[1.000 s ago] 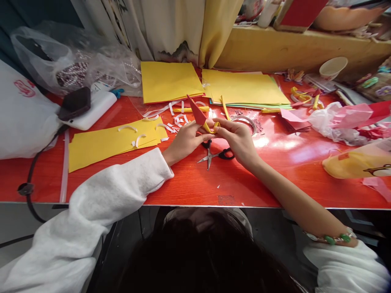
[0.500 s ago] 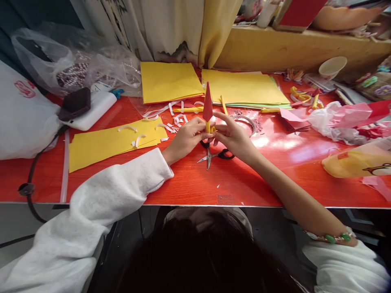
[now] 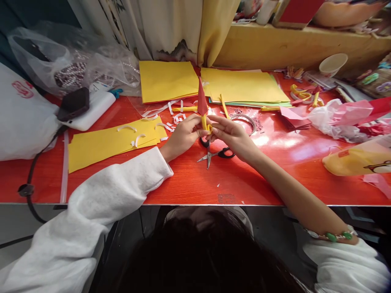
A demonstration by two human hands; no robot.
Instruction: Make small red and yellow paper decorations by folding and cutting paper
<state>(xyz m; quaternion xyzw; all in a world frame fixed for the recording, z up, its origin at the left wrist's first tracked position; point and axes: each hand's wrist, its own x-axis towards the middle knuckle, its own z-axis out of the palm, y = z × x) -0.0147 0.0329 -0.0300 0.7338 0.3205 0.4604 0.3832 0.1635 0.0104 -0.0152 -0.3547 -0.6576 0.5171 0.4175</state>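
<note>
Between my two hands a folded paper piece stands upright, with a pointed red top (image 3: 202, 99) and a yellow lower part (image 3: 204, 122). My left hand (image 3: 184, 135) pinches its yellow part from the left, fingers closed. From the right, my right hand (image 3: 233, 135) is closed on the curled yellow paper at its base; the fingertips partly hide it. Just below the hands, black-handled scissors (image 3: 208, 156) lie on the red table with their blades apart. White paper strips (image 3: 180, 118) are scattered to the left of my hands.
Yellow sheets (image 3: 168, 81) and a second stack (image 3: 244, 86) lie at the back. Yellow strips (image 3: 106, 144) are at left. A tape roll (image 3: 252, 122) sits right of my hands. Pink paper and plastic (image 3: 330, 118) crowd the right, near a paper cup (image 3: 332, 65).
The red-and-yellow paper piece has shifted slightly left and tilts a little to the left. My right hand's fingers have moved left with it; both hands keep hold.
</note>
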